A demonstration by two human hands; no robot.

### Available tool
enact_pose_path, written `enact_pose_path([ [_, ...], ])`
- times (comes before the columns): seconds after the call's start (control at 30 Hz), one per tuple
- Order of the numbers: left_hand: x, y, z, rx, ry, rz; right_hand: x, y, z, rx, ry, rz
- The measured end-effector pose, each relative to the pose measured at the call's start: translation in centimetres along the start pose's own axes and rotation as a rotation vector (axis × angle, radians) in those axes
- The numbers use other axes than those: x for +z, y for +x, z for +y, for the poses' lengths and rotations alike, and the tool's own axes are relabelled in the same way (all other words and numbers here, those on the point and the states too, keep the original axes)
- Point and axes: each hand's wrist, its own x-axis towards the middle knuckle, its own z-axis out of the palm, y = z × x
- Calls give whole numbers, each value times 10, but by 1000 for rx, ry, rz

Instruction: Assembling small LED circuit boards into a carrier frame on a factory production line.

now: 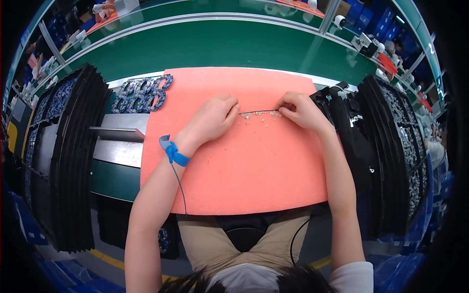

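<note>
From the head camera, a large salmon-pink foam mat (234,166) covers the middle of the workbench, and behind it a green conveyor belt (210,46) runs across the view. On the person's left stands a tall stack of black trays (73,156), and a second stack of black trays (391,151) stands on the right; both stacks are close to the mat edges and leave only the mat as working space. At the top left corner of the mat lies a cluster of small grey parts (141,94), partly over the mat edge. A blue wrist strap (172,151) with a thin cord sits on the left wrist. A thin metal strip (259,112) lies across the upper part of the mat, between the two hands. The left hand (212,119) pinches its left end with closed fingers, and the right hand (303,110) pinches its right end in the same way. Just under the strip, small pale fragments (259,116) are scattered on the mat, near the fingertips of both hands.
</note>
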Motion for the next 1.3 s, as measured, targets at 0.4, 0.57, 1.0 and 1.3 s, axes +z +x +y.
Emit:
enact_pose_path([
  [0.4,0,-3,12,13,-65,13,-3,-7,-10,-11,-8,21],
  [0.57,-3,-2,10,36,-2,-20,-8,-12,-11,63,-35,-31],
  [1.0,-8,-3,23,-6,7,-227,-11,-27,-21,16,14,-238],
  [1.3,-9,-6,19,4,24,-77,21,-11,-19,-152,-44,34],
])
